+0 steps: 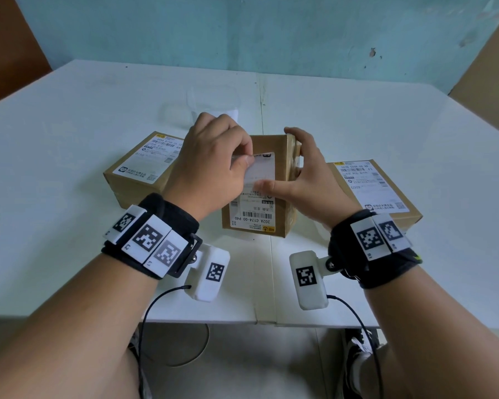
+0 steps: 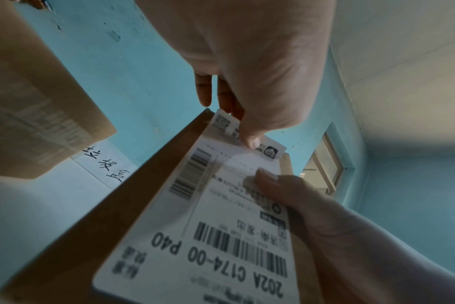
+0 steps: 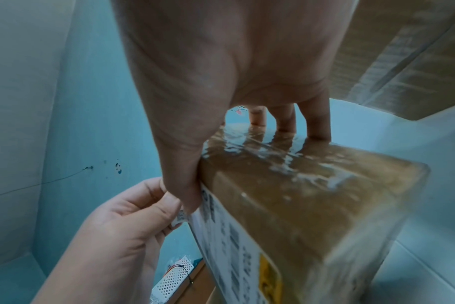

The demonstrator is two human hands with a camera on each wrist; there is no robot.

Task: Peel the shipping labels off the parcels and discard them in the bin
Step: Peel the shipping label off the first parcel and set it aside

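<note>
Three brown cardboard parcels lie on the white table [image 1: 69,139]. The middle parcel [image 1: 284,214] is tipped up toward me, and its white shipping label [image 1: 254,211] faces me. My left hand [image 1: 249,155] pinches the label's top left corner between thumb and forefinger, and that corner is lifted off the box. In the left wrist view the label [image 2: 221,236] curls away at the top under my left hand [image 2: 244,131]. My right hand [image 1: 293,175] grips the parcel, thumb [image 2: 268,179] pressing on the label, fingers [image 3: 286,121] on the taped far side. No bin is in view.
A left parcel [image 1: 136,180] and a right parcel [image 1: 386,194] lie flat, each with a label on top. A white paper [image 2: 104,164] with handwriting lies behind the parcels. Brown boards [image 1: 9,53] stand at both far corners. The table's front edge [image 1: 213,319] is close to me.
</note>
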